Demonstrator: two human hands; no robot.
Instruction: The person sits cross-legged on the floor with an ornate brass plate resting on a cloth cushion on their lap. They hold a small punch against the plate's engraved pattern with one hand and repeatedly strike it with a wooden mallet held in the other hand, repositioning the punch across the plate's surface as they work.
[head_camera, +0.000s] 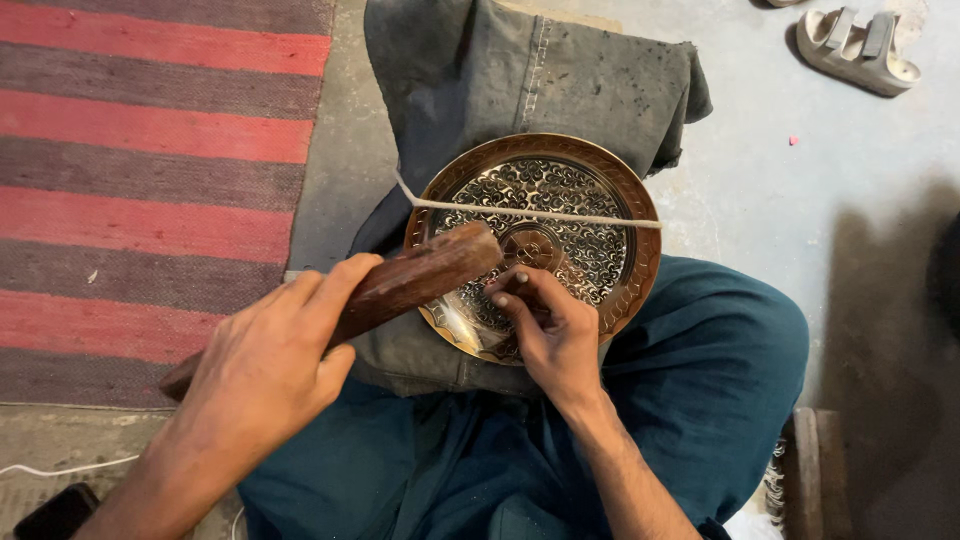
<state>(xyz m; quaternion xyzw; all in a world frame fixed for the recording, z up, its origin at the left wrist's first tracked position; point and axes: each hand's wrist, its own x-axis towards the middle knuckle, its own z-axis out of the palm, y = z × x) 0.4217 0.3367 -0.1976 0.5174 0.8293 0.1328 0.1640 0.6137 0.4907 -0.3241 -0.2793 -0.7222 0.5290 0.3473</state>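
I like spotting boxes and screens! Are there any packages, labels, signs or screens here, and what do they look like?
No packages, labels or signs show.
Dark flat object: bottom left corner on the floor, black and rounded, with a white cable beside it; it may be a phone, but no lit screen can be made out.

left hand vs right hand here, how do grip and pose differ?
The left hand wraps a thick wooden block in a full fist; the right hand pinches a thin tool, mostly hidden, with its fingertips. The left hand sits off the engraved metal plate, only its block reaching over the rim; the right hand rests on the plate's near edge. The left hand looks larger, nearer the camera. Both are bare and closed on a tool.
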